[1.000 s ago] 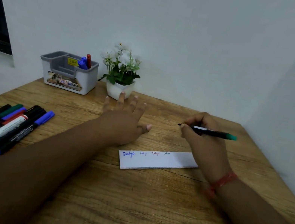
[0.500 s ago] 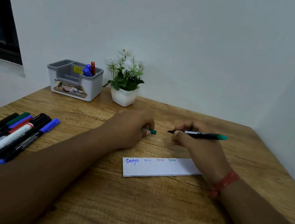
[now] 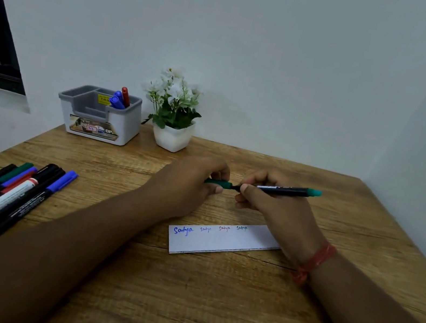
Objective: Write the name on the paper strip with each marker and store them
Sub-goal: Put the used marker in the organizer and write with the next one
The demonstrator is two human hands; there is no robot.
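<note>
Head view looks down on a wooden worktop [image 3: 179, 312] in a corner, where both hands meet just beyond the paper strip [image 3: 223, 241]. The right hand [image 3: 276, 212] grips the green marker [image 3: 283, 190] near its writing end, barrel level and pointing left, its teal tail sticking out to the right; the left hand [image 3: 190, 186] pinches the green cap [image 3: 219, 183] in curled fingers and holds it in line with the tip, the two about touching. That alignment suggests capping is the step in hand, since the strip already carries four small written names, the last in a greenish ink near the right hand. The strip lies flat between the forearms, its right end hidden under the right wrist, close enough for writing yet clear of the hands. A row of unused markers [image 3: 0, 198] lies side by side at the left edge, within reach of the left arm, probably waiting their turn. At the back, the grey desk organiser [image 3: 100, 116] holds two blue markers and a red one upright in its right compartment, likely those already used, so the green one should go there next. A white potted flower plant [image 3: 174, 114] stands just beside it.
</note>
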